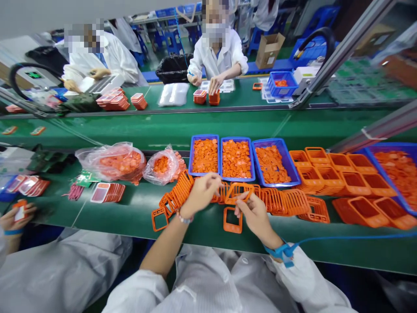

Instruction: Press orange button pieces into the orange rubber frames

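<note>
My right hand (256, 214) pinches an orange plastic frame (232, 194) by its right side, above the table. To its left, my left hand (203, 193) is raised with thumb and fingers drawn together; whatever lies between them, if anything, is too small to make out. Below the held frame, a single orange frame (232, 228) lies flat on the green table. A leaning row of orange frames (177, 195) extends to the left of my left hand, and another row (286, 202) runs to the right of my right hand.
Blue bins (204, 174) of small orange pieces line the back of the table. Stacked orange frames (342, 182) stand at right. Plastic bags (114, 163) lie at left. A blue wrist cord (345, 238) trails rightward. Co-workers sit opposite and at left.
</note>
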The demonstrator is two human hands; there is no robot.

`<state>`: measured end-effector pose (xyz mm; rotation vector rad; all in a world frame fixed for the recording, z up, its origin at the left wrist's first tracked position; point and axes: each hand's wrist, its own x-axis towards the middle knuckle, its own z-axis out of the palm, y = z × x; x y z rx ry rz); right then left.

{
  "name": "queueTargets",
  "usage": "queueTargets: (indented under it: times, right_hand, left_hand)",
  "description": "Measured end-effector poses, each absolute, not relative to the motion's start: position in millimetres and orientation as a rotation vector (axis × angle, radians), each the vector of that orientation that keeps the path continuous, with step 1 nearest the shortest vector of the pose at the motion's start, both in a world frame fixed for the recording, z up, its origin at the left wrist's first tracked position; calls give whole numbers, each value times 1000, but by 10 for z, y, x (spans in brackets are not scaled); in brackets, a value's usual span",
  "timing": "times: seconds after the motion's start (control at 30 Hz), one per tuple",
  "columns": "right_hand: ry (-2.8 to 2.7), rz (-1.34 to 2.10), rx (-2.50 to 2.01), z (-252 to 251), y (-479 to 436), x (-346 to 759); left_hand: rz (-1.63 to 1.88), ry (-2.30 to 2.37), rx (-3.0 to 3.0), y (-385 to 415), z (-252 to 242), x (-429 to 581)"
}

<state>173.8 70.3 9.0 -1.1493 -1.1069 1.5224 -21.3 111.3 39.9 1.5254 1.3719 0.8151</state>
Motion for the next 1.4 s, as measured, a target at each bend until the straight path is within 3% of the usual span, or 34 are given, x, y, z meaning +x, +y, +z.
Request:
queueTargets:
  times: [0.13, 0.27, 0.5, 0.93, 1.17, 1.4]
  right_hand:
    - [-921, 1658, -1136, 134, 745, 1896]
    - [-819, 1753, -1154, 132, 743, 1988]
    - [-797, 1765, -1136, 72, 753, 2026]
    - [-830, 1736, -1146, 90, 830, 2039]
    - [-1001, 1574, -1181, 262, 1156, 1895]
    - [-1199, 1518, -1087, 406, 1201, 1722]
  left_hand:
    - [361, 1910, 1920, 1922, 301, -457]
    - [146, 1929, 1958, 2401, 147, -499]
    - [14, 1909, 2005, 2514, 77, -493]
    - [339, 1864, 1953, 2383, 192, -525]
    - [826, 1394, 1711, 1582, 581, -274]
    - [927, 1397, 1806, 1158, 762, -7]
